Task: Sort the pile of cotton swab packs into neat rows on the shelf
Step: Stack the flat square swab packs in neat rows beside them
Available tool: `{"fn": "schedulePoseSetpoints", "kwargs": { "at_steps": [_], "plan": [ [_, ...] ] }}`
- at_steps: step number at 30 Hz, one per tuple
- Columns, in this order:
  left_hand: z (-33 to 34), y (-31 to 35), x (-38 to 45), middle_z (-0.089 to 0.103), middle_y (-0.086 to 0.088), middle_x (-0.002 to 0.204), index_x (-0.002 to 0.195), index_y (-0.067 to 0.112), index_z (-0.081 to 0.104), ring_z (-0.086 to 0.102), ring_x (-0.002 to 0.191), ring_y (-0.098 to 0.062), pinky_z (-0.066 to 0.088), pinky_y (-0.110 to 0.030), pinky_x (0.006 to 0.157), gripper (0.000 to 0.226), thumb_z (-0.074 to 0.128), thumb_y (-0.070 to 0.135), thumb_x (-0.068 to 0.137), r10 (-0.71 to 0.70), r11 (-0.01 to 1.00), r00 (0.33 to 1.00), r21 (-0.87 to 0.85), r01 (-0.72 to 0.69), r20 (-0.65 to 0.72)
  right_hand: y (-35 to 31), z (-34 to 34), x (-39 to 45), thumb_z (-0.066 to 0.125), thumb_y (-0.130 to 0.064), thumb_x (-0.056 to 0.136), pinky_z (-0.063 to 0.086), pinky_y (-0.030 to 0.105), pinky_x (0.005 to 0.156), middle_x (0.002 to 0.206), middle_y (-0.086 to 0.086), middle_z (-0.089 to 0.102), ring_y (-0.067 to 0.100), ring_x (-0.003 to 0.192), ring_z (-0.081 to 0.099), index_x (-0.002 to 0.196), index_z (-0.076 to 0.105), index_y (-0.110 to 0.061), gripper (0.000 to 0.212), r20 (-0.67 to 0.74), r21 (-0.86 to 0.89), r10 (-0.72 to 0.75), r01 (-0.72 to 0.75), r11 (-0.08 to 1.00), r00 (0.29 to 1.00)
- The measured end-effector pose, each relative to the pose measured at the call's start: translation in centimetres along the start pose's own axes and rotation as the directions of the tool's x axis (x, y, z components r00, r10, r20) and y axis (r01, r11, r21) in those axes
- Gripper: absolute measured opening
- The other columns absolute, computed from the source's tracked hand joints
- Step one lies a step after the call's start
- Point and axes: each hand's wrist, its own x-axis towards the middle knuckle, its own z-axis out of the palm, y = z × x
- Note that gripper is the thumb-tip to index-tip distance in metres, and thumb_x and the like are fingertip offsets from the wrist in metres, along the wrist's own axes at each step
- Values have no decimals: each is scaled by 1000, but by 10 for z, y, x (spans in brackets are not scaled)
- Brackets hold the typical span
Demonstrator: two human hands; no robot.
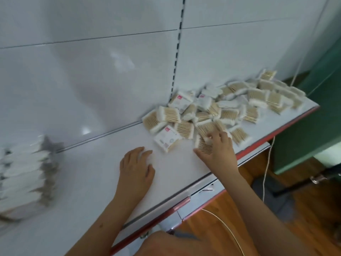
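Note:
A loose pile of cotton swab packs covers the right part of the white shelf. A blurred row of packs standing on edge sits at the far left. My right hand reaches into the near edge of the pile, thumb and fingers closing round a swab pack with wooden sticks showing. One label-up pack lies just left of that hand. Flat on the bare shelf, my left hand rests with its fingers spread and holds nothing.
The shelf's red front edge runs diagonally, with a lower shelf rail beneath it. A white back panel with a slotted upright stands behind. Wooden floor, a white cord and a green cabinet lie to the right.

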Motion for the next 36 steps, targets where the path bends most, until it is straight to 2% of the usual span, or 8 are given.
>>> {"fn": "schedulePoseSetpoints", "kwargs": {
  "at_steps": [6, 15, 19, 21, 23, 26, 31, 36],
  "plan": [
    [9, 45, 40, 52, 2, 129, 134, 17, 52, 38, 113, -4, 39, -26, 93, 40, 61, 26, 96, -97, 961, 993, -265, 77, -63, 21, 13, 0, 76, -53, 77, 43, 32, 100, 125, -3, 53, 18, 119, 43, 131, 47, -22, 69, -27, 76, -46, 48, 996, 999],
    [22, 56, 76, 42, -10, 127, 141, 19, 48, 38, 120, -30, 34, -38, 99, 77, 75, 54, 78, -331, 944, 939, 43, 328, 96, 28, 4, -4, 51, -50, 95, 55, 25, 78, 111, -11, 63, 8, 96, 63, 125, 53, -24, 40, -125, 361, 34, 13, 932, 992],
    [19, 55, 73, 46, 0, 120, 131, 22, 48, 45, 116, -20, 46, -37, 96, 73, 83, 49, 72, -402, 901, 914, -153, 406, 58, 20, -2, 8, 62, -33, 95, 51, 11, 75, 102, -23, 58, -3, 89, 62, 124, 52, -30, 31, -43, 605, 61, -23, 796, 997],
    [14, 58, 68, 53, 9, 113, 124, 30, 44, 57, 103, -9, 55, -26, 76, 65, 85, 41, 75, -423, 852, 905, -322, 413, 42, 16, -2, 16, 69, -24, 90, 50, 8, 71, 104, -23, 59, -4, 88, 62, 116, 51, -33, 33, 25, 691, 12, -25, 722, 1000],
    [10, 64, 64, 57, 17, 108, 121, 34, 43, 62, 92, -3, 54, -18, 65, 62, 85, 37, 76, -414, 822, 909, -407, 398, 52, 11, -1, 25, 71, -21, 89, 55, 18, 74, 99, -18, 64, 6, 83, 64, 108, 57, -33, 27, 102, 769, -69, -35, 639, 992],
    [10, 68, 60, 56, 14, 119, 128, 43, 47, 61, 100, 1, 57, -19, 75, 63, 84, 34, 78, -310, 799, 946, -514, 313, 95, 5, 3, 43, 68, -27, 92, 58, 43, 74, 88, -7, 65, 21, 80, 64, 107, 63, -42, 22, 209, 806, -209, -47, 590, 955],
    [6, 66, 49, 46, 11, 127, 133, 55, 38, 57, 109, 0, 54, -19, 84, 72, 80, 23, 84, -256, 785, 948, -532, 319, 192, -9, 2, 73, 69, -36, 90, 46, 20, 60, 87, 4, 64, 9, 69, 58, 113, 58, -33, 25, 281, 727, -371, 56, 685, 885],
    [3, 65, 42, 52, 6, 133, 131, 47, 44, 60, 112, -1, 54, -18, 85, 68, 78, 12, 85, -288, 738, 932, -571, 361, 219, -20, -6, 95, 69, -37, 90, 47, 25, 67, 88, 7, 62, 13, 73, 57, 99, 60, -38, 13, 347, 675, -528, 185, 714, 775]
  ]
}}
